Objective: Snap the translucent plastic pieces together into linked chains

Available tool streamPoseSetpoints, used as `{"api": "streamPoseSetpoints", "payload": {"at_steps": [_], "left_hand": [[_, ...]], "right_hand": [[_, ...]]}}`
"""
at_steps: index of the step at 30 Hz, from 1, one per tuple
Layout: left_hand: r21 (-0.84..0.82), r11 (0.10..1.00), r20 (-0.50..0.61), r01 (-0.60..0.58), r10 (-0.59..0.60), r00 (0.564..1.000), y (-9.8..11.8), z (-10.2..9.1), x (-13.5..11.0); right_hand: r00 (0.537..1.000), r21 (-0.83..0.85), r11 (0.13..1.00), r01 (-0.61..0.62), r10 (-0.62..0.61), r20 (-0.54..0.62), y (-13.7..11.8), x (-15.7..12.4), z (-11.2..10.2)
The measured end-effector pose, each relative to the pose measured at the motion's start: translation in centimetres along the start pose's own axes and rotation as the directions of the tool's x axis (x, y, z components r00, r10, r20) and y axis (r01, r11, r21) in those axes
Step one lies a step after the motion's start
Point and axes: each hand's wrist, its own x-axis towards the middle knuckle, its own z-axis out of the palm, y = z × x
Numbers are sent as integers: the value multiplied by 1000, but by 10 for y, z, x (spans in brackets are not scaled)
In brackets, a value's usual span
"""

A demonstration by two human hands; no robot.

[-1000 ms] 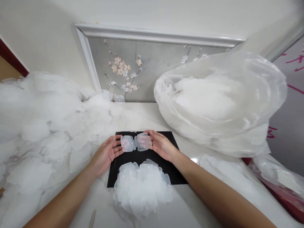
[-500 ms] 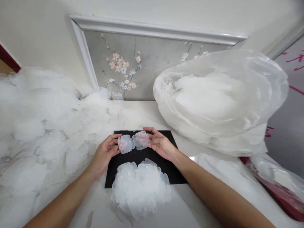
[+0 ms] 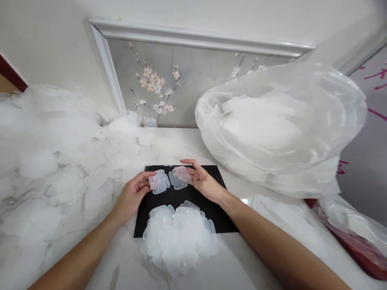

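Observation:
Two translucent, roughly square plastic pieces with notched edges are held over a black mat (image 3: 181,198). My left hand (image 3: 133,196) pinches the left plastic piece (image 3: 160,182) by its outer edge. The right plastic piece (image 3: 179,178) is gripped at its outer side by my right hand (image 3: 204,182), whose index finger is stretched out above it. A narrow gap separates the two pieces. Nearer to me, a heap of similar translucent pieces (image 3: 179,237) lies across the mat's front edge and onto the white table.
A large pile of translucent pieces (image 3: 54,161) covers the table's left side. At the back right stands a big clear plastic bag (image 3: 281,133) filled with white pieces. Behind is a framed flower picture (image 3: 157,88). Another clear bag (image 3: 356,219) lies at the far right.
The two plastic pieces have moved slightly apart, the left one shifting left and tilting. My right index finger has lifted a little.

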Motion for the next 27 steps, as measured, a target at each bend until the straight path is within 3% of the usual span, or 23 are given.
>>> {"api": "streamPoseSetpoints", "payload": {"at_steps": [5,7,10,13,15,18,21,27], "left_hand": [[84,996,25,-28,26,999,0,1,-1],[184,980,3,-81,82,997,2,2,-2],[429,888,-87,-164,221,971,8,3,-5],[491,852,-183,-182,305,934,11,5,-8],[338,932,-197,-131,207,958,10,6,-9],[-68,997,-124,40,-48,991,6,7,-7],[-363,917,-41,166,-194,980,5,7,-4],[-524,823,-21,221,-272,962,10,5,-1]], "right_hand": [[999,-163,986,28,-21,45,6,2,-5],[1000,-297,955,21,-25,-10,10,3,-7],[982,-484,874,44,-126,-138,13,5,-7],[966,-382,923,41,-134,-222,12,6,-5],[974,-159,987,-4,-33,-225,11,7,-4],[982,86,993,-77,90,-167,8,7,-3],[979,170,980,-103,131,-158,6,6,-3],[972,206,971,-120,157,-173,5,6,-3]]}}
